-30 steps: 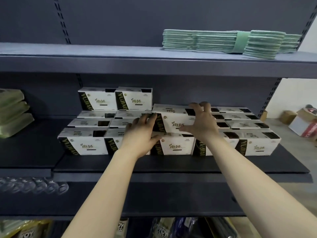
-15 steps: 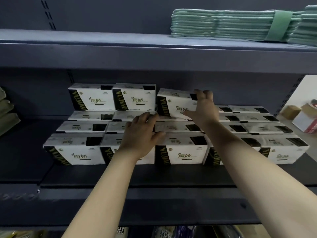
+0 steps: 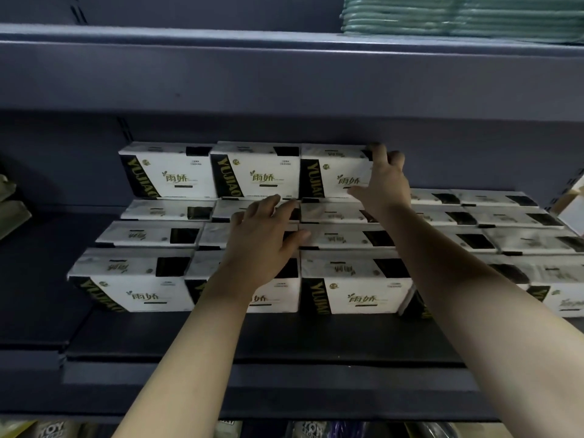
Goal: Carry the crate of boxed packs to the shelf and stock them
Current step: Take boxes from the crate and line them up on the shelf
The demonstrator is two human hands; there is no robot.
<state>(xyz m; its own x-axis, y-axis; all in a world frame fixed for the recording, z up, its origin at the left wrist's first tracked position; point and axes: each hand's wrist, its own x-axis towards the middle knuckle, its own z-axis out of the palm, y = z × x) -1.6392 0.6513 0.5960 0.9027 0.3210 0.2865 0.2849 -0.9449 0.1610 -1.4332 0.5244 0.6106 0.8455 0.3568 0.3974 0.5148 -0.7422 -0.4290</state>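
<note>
Dark shelf, stocked: boxed packs in rows, labels outward so fronts read; third upper-tier pack at 12 o'clock, right hand grasping its right end, apparently squaring it beside its neighbour; left hand flat, unclenched, steadying lower packs.

Boxed packs in rows on the shelf, three stacked behind, upper shelf above
</note>
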